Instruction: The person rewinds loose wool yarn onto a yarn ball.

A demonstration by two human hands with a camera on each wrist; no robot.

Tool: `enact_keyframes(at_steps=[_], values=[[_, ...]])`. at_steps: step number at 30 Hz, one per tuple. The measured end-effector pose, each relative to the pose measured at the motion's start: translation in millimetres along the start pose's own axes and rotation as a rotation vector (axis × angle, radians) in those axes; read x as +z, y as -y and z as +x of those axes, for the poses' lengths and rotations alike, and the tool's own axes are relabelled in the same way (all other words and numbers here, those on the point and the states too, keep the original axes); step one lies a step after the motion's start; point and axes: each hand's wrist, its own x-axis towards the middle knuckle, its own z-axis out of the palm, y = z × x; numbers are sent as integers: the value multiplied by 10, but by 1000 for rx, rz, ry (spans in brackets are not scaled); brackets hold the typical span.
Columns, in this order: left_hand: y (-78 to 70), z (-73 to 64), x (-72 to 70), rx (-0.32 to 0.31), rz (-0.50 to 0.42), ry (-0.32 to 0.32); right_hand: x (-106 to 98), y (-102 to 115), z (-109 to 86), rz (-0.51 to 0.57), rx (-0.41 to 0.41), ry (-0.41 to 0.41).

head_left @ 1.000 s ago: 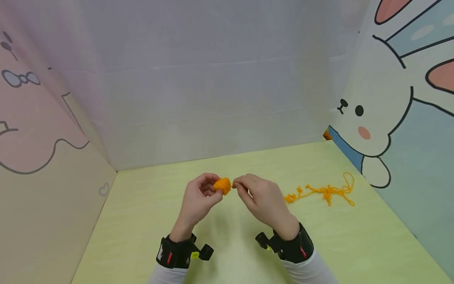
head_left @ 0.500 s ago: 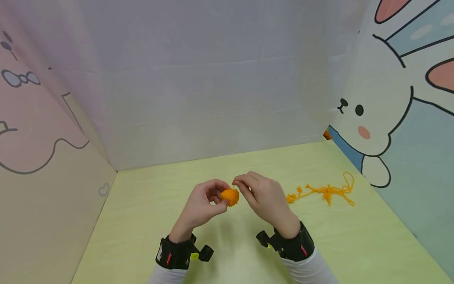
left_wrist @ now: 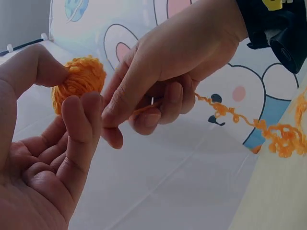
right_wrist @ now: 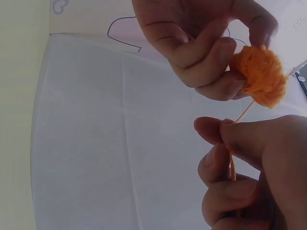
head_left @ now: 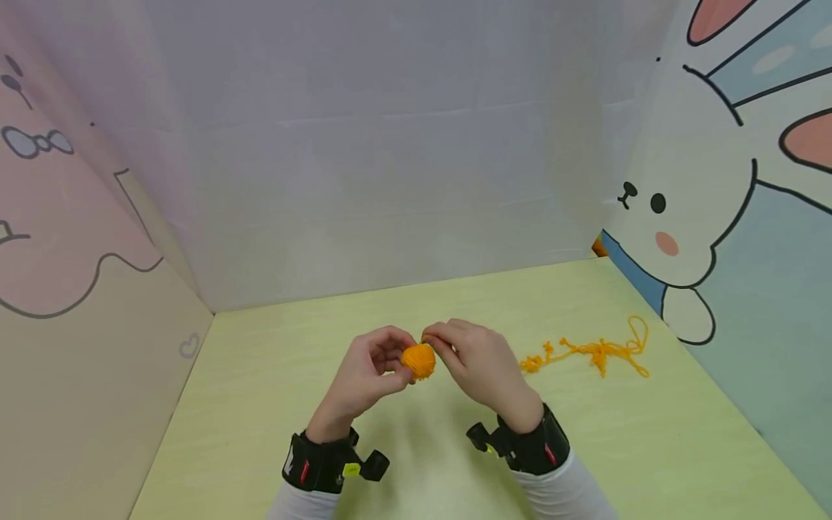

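Observation:
A small ball of orange yarn [head_left: 419, 361] is pinched between the thumb and fingers of my left hand [head_left: 367, 372], held up above the table. Close on its right, my right hand [head_left: 484, 365] pinches the strand of yarn [right_wrist: 244, 112] that runs from the ball. In the right wrist view the strand passes between thumb and forefinger and down through the curled fingers. The left wrist view shows the strand leaving the right hand toward a loose, tangled length of yarn [left_wrist: 283, 139].
Loose orange yarn [head_left: 601, 352] lies tangled and looped on the pale green table [head_left: 273, 375], right of the hands. A white curtain [head_left: 390, 166] stands behind the table. Printed side panels border it, one with a rabbit [head_left: 689, 238]. Each wrist wears a black camera strap [head_left: 318, 466].
The ball and left hand have moved slightly right and nearer since a second ago, then a little back left. The right hand has shifted slightly and stays pinched on the strand near the ball.

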Motion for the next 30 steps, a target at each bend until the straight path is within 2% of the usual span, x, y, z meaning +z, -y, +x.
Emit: enact_keyframes(at_steps=[3, 6, 12, 16, 23, 30], values=[[25, 1, -13, 8, -126, -51, 24, 17, 0, -14, 17, 52], [48, 9, -22, -1, -195, -144, 40, 46, 1, -29, 27, 112], [92, 45, -41, -68, -207, -369, 45, 109, -9, -24, 1, 228], [121, 71, -54, -96, -177, -452, 19, 140, -22, -12, -50, 241], [173, 90, -60, -97, -84, -484, -24, 154, -34, 17, -137, 169], [179, 72, -31, -102, 77, -417, -54, 111, -31, 38, -156, 44]])
